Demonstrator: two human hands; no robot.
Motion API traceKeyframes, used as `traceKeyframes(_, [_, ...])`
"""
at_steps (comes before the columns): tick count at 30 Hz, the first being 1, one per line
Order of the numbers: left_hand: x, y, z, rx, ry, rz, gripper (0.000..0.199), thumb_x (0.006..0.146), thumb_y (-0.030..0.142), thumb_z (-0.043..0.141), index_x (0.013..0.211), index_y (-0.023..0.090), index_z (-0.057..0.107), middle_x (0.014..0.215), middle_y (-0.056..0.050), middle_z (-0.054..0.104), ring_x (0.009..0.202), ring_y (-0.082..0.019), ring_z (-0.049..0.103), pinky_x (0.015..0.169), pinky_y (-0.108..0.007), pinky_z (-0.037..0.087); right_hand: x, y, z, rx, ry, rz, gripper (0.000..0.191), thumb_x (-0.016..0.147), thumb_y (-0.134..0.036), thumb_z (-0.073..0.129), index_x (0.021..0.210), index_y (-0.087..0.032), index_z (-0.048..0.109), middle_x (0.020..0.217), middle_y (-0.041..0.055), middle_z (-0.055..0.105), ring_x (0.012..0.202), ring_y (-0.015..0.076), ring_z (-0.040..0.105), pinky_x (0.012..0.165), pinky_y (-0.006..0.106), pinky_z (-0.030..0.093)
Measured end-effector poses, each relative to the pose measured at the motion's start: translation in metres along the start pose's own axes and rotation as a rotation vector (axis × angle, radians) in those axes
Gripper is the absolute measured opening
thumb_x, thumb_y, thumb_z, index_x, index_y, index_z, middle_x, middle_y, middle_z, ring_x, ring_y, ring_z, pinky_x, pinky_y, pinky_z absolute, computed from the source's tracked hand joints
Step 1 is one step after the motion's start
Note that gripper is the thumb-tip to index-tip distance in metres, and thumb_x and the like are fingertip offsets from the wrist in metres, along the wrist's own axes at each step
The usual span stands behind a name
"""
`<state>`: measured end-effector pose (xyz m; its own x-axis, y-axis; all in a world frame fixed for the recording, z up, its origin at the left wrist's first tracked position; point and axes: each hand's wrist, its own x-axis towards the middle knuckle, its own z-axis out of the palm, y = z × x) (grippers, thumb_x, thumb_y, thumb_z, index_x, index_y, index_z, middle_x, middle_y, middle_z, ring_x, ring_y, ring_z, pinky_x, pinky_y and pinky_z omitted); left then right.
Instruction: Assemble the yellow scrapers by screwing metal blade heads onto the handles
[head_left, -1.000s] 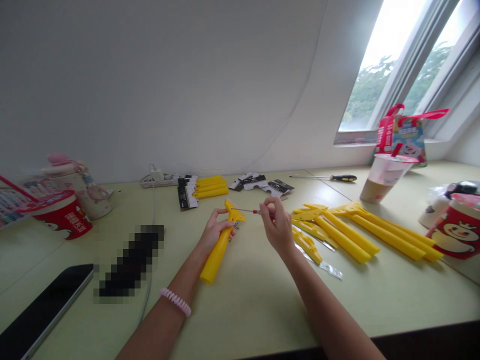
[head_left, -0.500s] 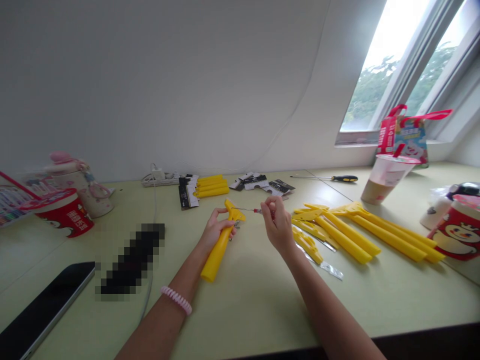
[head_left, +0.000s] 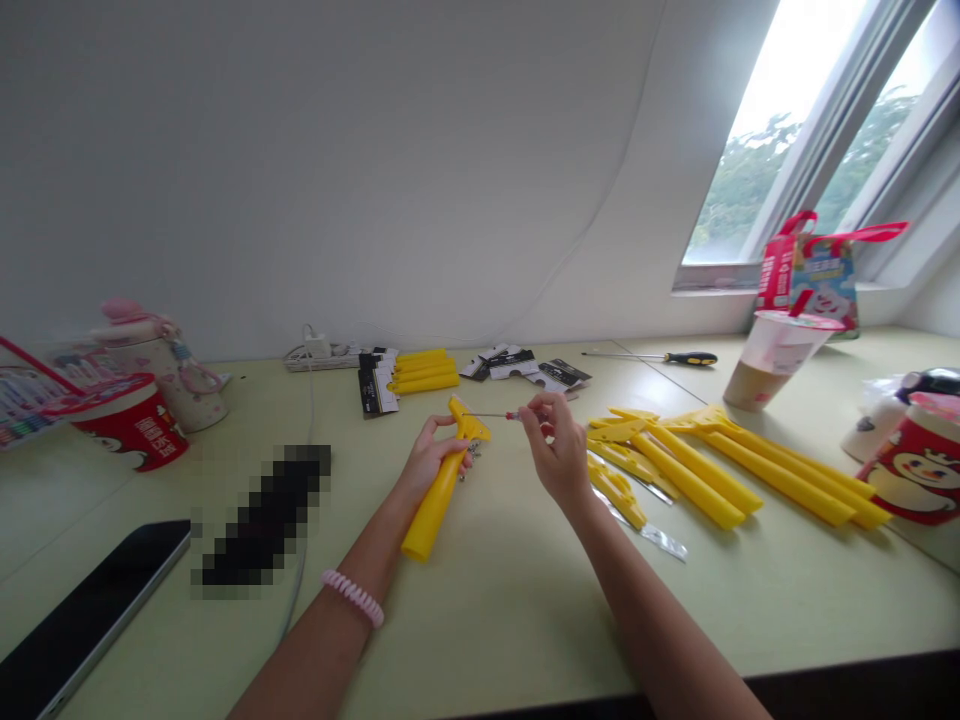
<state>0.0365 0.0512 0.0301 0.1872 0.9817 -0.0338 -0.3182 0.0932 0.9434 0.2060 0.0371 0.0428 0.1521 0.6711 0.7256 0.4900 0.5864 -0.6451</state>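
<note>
My left hand (head_left: 439, 450) is closed around a yellow scraper (head_left: 433, 510), whose hollow handle slants down toward me and whose wide head points away. In my right hand (head_left: 556, 445) is a small screwdriver (head_left: 491, 414) with a red handle. Its thin shaft points left, and the tip meets the scraper's head. Some small metal screws (head_left: 474, 450) show beside my left fingertips; whether they lie on the table or are held, I cannot tell. To the right of my right hand lie yellow scraper heads (head_left: 619, 490) and yellow handles (head_left: 694, 475).
Finished-looking yellow handles (head_left: 426, 372) and black-and-white cards (head_left: 559, 375) lie by the wall. A larger screwdriver (head_left: 686, 358) rests further right. Drink cups (head_left: 139, 425) stand at both sides, with a tilted-looking iced drink (head_left: 772, 365) at right. A tablet (head_left: 97, 610) lies front left.
Both hands keep their hold on the scraper and the screwdriver. My right fingers have shifted slightly on the screwdriver handle; the view has moved a little.
</note>
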Motion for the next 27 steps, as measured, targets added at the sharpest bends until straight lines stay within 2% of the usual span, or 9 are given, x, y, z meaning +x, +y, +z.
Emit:
traceKeyframes(6, [0.0004,-0.0007,-0.0003,0.01,0.005,-0.012,0.04,0.059,0.017,0.062,0.091,0.019,0.038,0.053,0.0,0.058,0.046,-0.012,0.054,0.044,-0.02,0.038,0.0001,0.0007,-0.0012,-0.085,0.0,0.066,0.021,0.083,-0.037,0.045,0.071,-0.02,0.044,0.045,-0.0074,0.041,0.039,0.0066,0.034,0.044,0.019,0.027])
traceKeyframes(9, [-0.0001,-0.0003,-0.0002,0.01,0.0,-0.008,0.04,0.06,0.017,0.061,0.091,0.019,0.037,0.053,0.0,0.058,0.046,-0.013,0.054,0.044,-0.021,0.038,0.0005,0.0016,-0.0014,-0.086,-0.061,0.085,0.02,0.086,-0.036,0.04,0.074,-0.02,0.043,0.049,-0.0065,0.043,0.042,0.008,0.038,0.046,0.02,0.029])
traceKeyframes(13, [-0.0004,0.0001,-0.0002,0.008,0.009,-0.008,0.039,0.059,0.016,0.061,0.09,0.019,0.037,0.054,0.001,0.058,0.046,-0.012,0.054,0.044,-0.021,0.038,0.0007,0.001,-0.0011,-0.06,-0.122,0.061,0.011,0.086,-0.029,0.038,0.08,-0.021,0.04,0.063,-0.0031,0.047,0.053,0.0104,0.045,0.052,0.021,0.034])
traceKeyframes(17, [0.0,-0.001,-0.0001,0.022,-0.013,-0.012,0.038,0.059,0.016,0.061,0.089,0.02,0.038,0.053,0.002,0.057,0.045,-0.012,0.053,0.043,-0.02,0.037,0.0021,0.0006,-0.001,0.021,-0.064,0.016,0.007,0.083,-0.027,0.041,0.082,-0.02,0.041,0.069,-0.0009,0.05,0.06,0.0114,0.049,0.056,0.023,0.039])
traceKeyframes(21, [0.0006,-0.0022,0.0004,0.052,-0.038,-0.037,0.04,0.058,0.018,0.064,0.088,0.02,0.038,0.049,0.003,0.055,0.041,-0.011,0.051,0.041,-0.019,0.036,0.0044,0.0015,-0.0027,0.064,-0.027,0.021,0.011,0.083,-0.031,0.044,0.081,-0.02,0.044,0.07,0.0004,0.053,0.062,0.0113,0.052,0.052,0.021,0.041])
traceKeyframes(27, [0.0004,-0.002,0.0011,0.073,-0.051,-0.031,0.039,0.059,0.018,0.062,0.089,0.02,0.037,0.05,0.002,0.056,0.042,-0.011,0.051,0.041,-0.019,0.036,0.0044,0.0028,-0.0046,0.011,0.027,0.07,0.019,0.081,-0.035,0.049,0.072,-0.019,0.045,0.059,-0.0021,0.053,0.048,0.0079,0.047,0.046,0.018,0.038])
